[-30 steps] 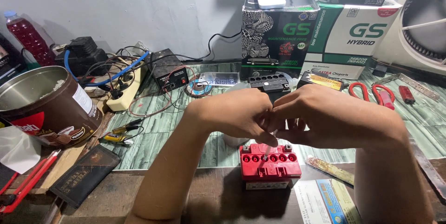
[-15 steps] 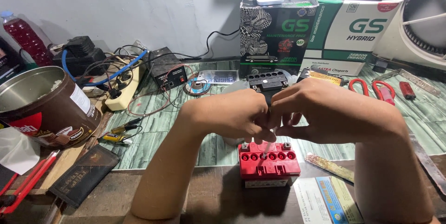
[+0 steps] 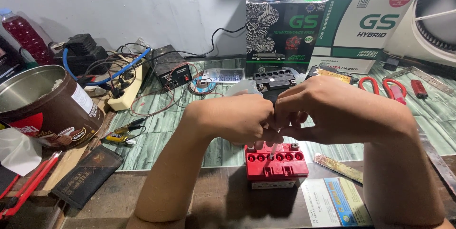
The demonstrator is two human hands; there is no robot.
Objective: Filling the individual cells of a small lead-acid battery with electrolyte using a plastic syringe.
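A small red battery [image 3: 277, 165] with a row of open filler holes stands on the bench in front of me. Both hands meet right above it. My left hand [image 3: 240, 117] and my right hand [image 3: 327, 110] together pinch a clear plastic container [image 3: 243, 88] whose thin spout points down toward the holes. The container is mostly hidden behind my fingers. I cannot tell whether liquid is flowing.
Behind stand a black cell cap strip [image 3: 274, 78], two battery boxes [image 3: 323, 29], red scissors [image 3: 382, 86] and a black charger [image 3: 172, 72] with tangled cables. A large open tin [image 3: 45, 108] sits at left, a leaflet [image 3: 337, 200] and a black wallet [image 3: 85, 174] near the front edge.
The hands stay pressed together over the red battery, drifting only slightly. The view has shifted a little.
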